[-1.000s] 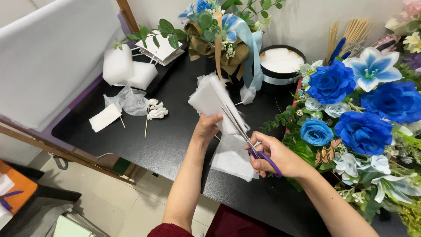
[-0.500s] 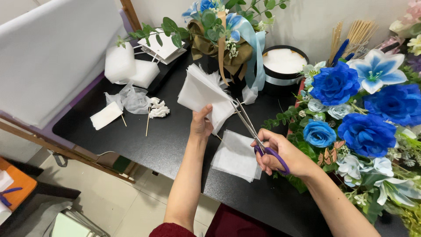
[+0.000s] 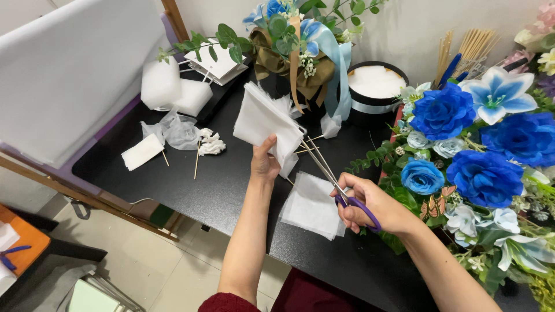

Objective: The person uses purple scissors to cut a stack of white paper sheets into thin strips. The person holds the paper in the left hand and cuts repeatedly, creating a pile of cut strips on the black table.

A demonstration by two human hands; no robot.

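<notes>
white and thin, the stack of fabric sheets point(image 3: 263, 120) is lifted above the black table point(image 3: 231, 185), tilted, with its lower corner hanging down near the wrist. the left hand point(image 3: 265, 164) pinches this stack from below, thumb on the near face and the other fingers behind it, so those fingers are hidden. the sheets look soft and a little translucent, and the edges are not even; how many sheets there are i cannot tell.

the right hand point(image 3: 370, 207) is closed around the purple handles of the scissors point(image 3: 329, 173). the long metal blades are spread a little and point up to the right edge of the stack, where they meet the fabric; the exact tips are hard to see against the white.

on the table just under the scissors lies a second pile of white squares point(image 3: 312, 205), partly covered by the right hand. to the right are blue artificial flowers point(image 3: 462, 144), cut off by the frame edge. behind the stack is a bouquet with a light blue ribbon point(image 3: 300, 52), and its base is hidden by the sheets. a round black box point(image 3: 376, 89) is beside it.
</notes>
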